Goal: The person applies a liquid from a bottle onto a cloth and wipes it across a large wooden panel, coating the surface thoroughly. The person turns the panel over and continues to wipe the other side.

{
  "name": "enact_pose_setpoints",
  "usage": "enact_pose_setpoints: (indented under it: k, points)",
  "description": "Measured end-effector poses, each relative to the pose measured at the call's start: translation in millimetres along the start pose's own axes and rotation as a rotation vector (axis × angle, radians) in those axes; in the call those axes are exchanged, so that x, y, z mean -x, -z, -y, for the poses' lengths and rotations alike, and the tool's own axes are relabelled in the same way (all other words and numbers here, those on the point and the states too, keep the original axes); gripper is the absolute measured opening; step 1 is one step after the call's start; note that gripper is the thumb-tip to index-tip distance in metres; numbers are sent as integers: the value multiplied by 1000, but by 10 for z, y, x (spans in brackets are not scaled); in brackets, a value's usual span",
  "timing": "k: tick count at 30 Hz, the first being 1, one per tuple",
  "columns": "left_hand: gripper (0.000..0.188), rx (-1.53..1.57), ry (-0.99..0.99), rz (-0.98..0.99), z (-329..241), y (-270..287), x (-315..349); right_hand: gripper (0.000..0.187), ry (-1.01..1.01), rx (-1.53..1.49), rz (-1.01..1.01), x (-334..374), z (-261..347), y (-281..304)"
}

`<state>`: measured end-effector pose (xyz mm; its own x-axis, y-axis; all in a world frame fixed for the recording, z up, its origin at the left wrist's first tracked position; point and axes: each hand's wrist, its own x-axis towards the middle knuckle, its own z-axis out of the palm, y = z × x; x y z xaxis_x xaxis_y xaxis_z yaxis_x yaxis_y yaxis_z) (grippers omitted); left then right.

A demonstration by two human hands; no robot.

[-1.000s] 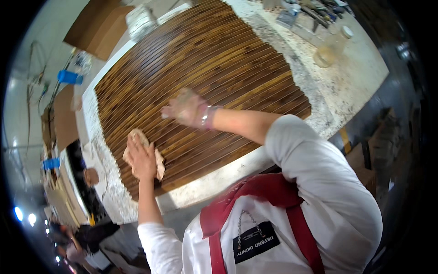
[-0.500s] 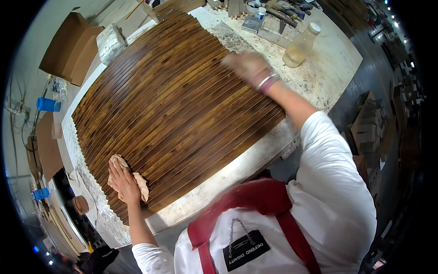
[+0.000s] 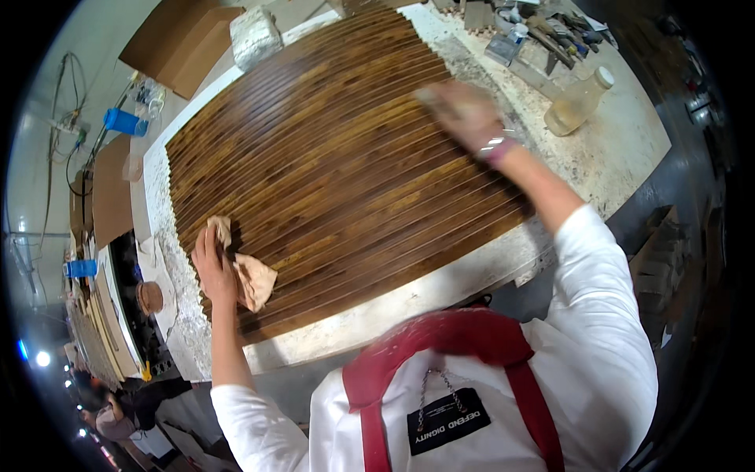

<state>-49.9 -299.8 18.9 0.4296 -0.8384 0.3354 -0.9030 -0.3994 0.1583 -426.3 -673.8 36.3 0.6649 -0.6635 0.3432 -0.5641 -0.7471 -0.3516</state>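
Long dark-brown stained wooden slats (image 3: 338,173) lie side by side, covering much of the whitish table (image 3: 629,149). Near their left end, my left hand (image 3: 214,271) is closed on a crumpled tan cloth (image 3: 255,283), which sticks out above the fingers and beside the palm. My right hand (image 3: 465,118), with a band and a bracelet at its wrist, reaches over the slats' right end. Motion smears its fingers, so whether it holds anything is unclear.
A yellowish see-through jar with a white lid (image 3: 580,101) stands at the right, near hand tools (image 3: 554,39) at the back. Cardboard (image 3: 185,47), a white wrapped block (image 3: 255,38) and a blue cup (image 3: 124,122) are at the far left. Another person (image 3: 118,413) is at the lower left.
The view has shifted, so the table sits further right and higher. My left hand's fingers have moved to the cloth's left side, and more cloth shows beside the palm. My right hand stays blurred.
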Motion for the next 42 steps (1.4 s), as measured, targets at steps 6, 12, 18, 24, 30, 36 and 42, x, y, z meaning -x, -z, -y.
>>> enact_pose_setpoints:
  k: [6,12,18,24,30,36,42]
  points:
    - [48,-62,-67,15,425,-443,-428,21,408,-114,37,-448,2567,-1551]
    - [50,-20,29,-38,436,-469,-112,24,217,-44,122,-685,1445,-1292]
    - [51,-34,37,-15,432,-597,-195,20,160,-10,15,-617,1221,-938]
    - [49,-37,43,-8,493,-505,-110,30,111,67,114,-289,767,-732]
    - [48,-41,8,-32,454,-573,-175,49,-488,356,62,-298,-571,15]
    - [48,-3,-9,-28,442,-504,-169,36,-264,223,68,-133,-459,-212]
    - [48,-1,10,-21,467,-521,-117,23,297,-125,23,-608,1312,-991]
